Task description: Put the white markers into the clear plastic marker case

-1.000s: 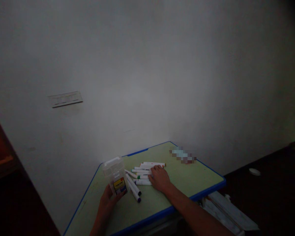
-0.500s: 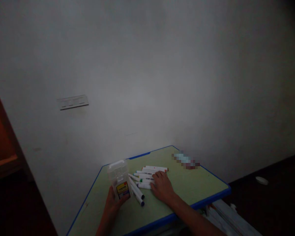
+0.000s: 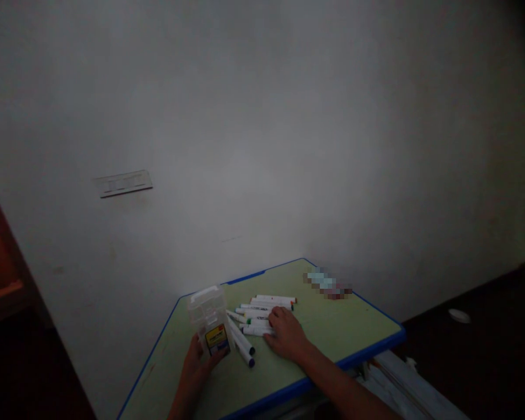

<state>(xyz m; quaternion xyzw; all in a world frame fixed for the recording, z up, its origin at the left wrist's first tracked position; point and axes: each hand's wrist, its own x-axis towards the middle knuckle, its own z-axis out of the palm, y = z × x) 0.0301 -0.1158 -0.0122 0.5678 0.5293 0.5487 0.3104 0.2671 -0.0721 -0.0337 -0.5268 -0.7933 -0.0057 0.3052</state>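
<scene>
My left hand (image 3: 201, 359) is wrapped round the lower part of a clear plastic marker case (image 3: 207, 309), which stands tilted at the table's left side and has a yellow and dark label facing me. Several white markers (image 3: 257, 313) with coloured ends lie in a loose row to the right of the case. My right hand (image 3: 287, 333) rests over the right ends of the nearer ones, its fingers curled and thumb close to them. Two thicker-looking markers with dark caps (image 3: 247, 350) lie slanted between the case and my right hand.
The light green table (image 3: 328, 326) has a blue edge and stands against a grey wall (image 3: 262, 146). A pixelated item (image 3: 326, 283) lies at its far right. Below the right edge is a pale slab-like surface (image 3: 402, 385). A small white object (image 3: 459, 316) is on the dark floor.
The whole view has shifted slightly, so table and hands sit a little further left. Both hands keep nearly the same places on the case and the markers.
</scene>
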